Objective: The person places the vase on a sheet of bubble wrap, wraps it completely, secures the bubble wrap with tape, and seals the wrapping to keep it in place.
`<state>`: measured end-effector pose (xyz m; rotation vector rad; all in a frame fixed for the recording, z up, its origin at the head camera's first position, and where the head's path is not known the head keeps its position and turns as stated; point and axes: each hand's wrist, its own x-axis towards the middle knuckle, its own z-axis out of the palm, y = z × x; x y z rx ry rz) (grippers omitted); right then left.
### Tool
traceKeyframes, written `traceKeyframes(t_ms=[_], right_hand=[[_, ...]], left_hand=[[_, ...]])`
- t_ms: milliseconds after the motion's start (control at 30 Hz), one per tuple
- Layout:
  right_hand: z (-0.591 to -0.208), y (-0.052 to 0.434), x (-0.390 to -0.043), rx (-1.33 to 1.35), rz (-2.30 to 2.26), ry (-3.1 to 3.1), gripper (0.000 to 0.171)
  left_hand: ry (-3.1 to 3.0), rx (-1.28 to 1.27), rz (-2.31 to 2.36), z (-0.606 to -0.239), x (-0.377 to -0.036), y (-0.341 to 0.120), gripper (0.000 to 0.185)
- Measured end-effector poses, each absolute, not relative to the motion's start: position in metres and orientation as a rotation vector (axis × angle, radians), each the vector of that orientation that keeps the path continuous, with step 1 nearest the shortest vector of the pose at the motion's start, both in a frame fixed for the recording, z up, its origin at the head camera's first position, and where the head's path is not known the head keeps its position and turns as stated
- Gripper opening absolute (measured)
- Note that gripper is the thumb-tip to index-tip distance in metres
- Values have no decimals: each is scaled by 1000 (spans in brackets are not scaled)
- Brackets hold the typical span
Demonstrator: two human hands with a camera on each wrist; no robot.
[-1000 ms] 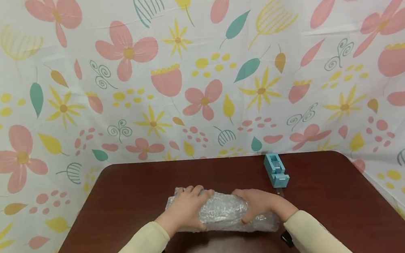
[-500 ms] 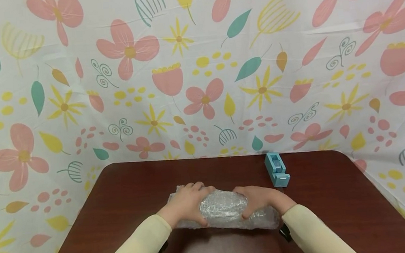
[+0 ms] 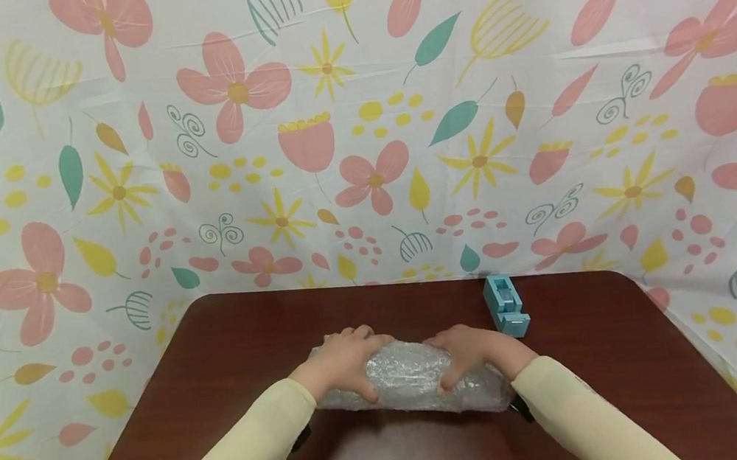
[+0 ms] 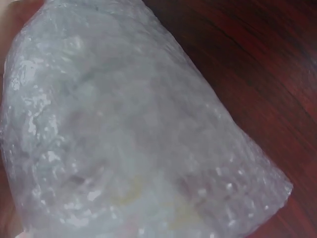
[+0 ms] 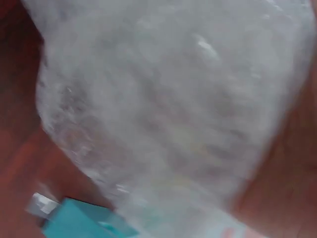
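Observation:
A bundle rolled in clear bubble wrap point(image 3: 409, 378) is held crosswise near the middle of the dark brown table. My left hand point(image 3: 342, 366) grips its left part, thumb on the near side and fingers over the far top. From the other end my right hand point(image 3: 470, 353) holds it with the thumb toward me. Both wrist views are mostly filled by the crinkled bubble wrap point(image 4: 124, 109), blurred in the right wrist view. What lies inside the wrap is hidden. A light blue tape dispenser point(image 3: 506, 305) stands just beyond my right hand.
The table point(image 3: 251, 330) has rounded far corners and meets a white flowered cloth point(image 3: 357, 112) hung behind it and along both sides. A pale, whitish patch point(image 3: 404, 456) shows on the near part of the table. The teal dispenser point(image 5: 81, 220) appears low in the right wrist view.
Both hands and the bubble-wrapped bundle have shifted slightly away from me. Each hand keeps its grip. The tape dispenser stays where it was on the table.

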<state>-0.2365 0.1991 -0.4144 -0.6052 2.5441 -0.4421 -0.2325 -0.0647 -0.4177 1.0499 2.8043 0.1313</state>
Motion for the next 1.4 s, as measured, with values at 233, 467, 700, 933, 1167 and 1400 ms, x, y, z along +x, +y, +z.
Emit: traceKeyframes(t_ms=[233,467,700,933,1167,1400], right_hand=[[-418,194,-184,-646,-384,3029,101],[-452,194,-153,-768,-343,3323,107],[-469,182,-155,-795,9,3392,115],[-481,179,-166,-841,166,3446,112],[-484,181,-172,-874,190,3491,103],[-481,181,-176,-865,134,3474,100]], left_hand=[[2783,1012,162,-417,-233,-65,97],[2751,950,181,-410,-237,-62,96],[2674,873,232,-406,-245,-59,97],[2588,799,322,-410,-257,-58,99],[2513,765,378,-405,-263,-56,98],[2489,728,334,-398,-265,-54,97]])
